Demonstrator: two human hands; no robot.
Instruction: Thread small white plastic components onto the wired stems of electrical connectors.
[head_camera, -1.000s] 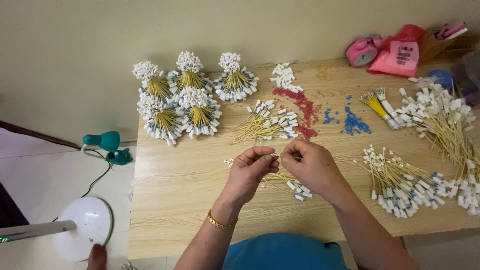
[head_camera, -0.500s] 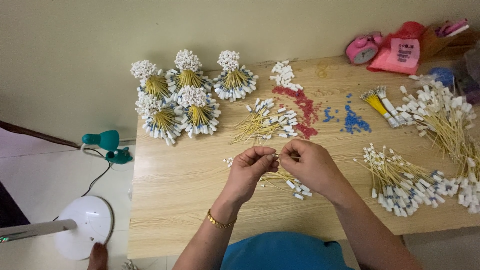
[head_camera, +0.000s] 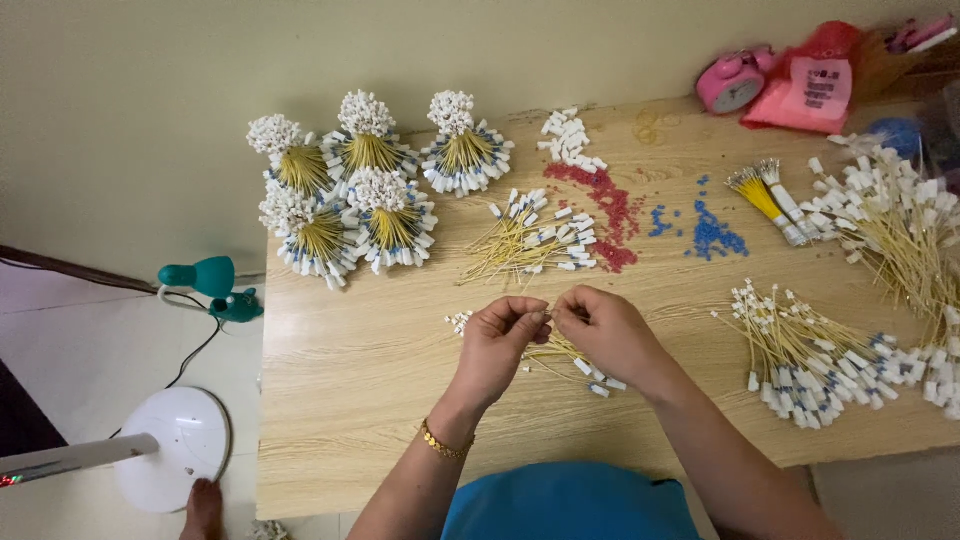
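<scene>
- Wooden table (head_camera: 360, 400), light grain, fills most of the view, pushed against a pale wall.
- White fan base (head_camera: 172, 462) on the floor left of the table, a bare foot (head_camera: 204, 508) at its edge.
- Five tied bundles (head_camera: 355, 195) of yellow wires with white-and-blue ends stand fanned out at the table's far left corner, touching each other.
- Big loose heap of the same wires (head_camera: 900, 225) at the far right edge; a smaller heap (head_camera: 810, 355) near the right forearm.
- Red bag (head_camera: 815, 80) and pink round tape dispenser (head_camera: 730, 85) at the far right, by the wall.
- Teal clamp lamp (head_camera: 205, 285) just off the table's left edge.
- Loose spread of wires (head_camera: 530, 245) mid-table, beyond the hands.
- Red bead pile (head_camera: 610, 215) and blue bead pile (head_camera: 712, 235) side by side, right of that spread.
- White connector pile (head_camera: 570, 140) near the wall.
- Left hand (head_camera: 500, 345), gold bracelet on wrist, fingers pinched closed on the small wire bunch (head_camera: 560, 355).
- Right hand (head_camera: 605, 330) pinches the same bunch, fingertips meeting the left's at table centre.
- Small wire bunch lies partly under both hands, on the table, white ends poking out below the right hand.
</scene>
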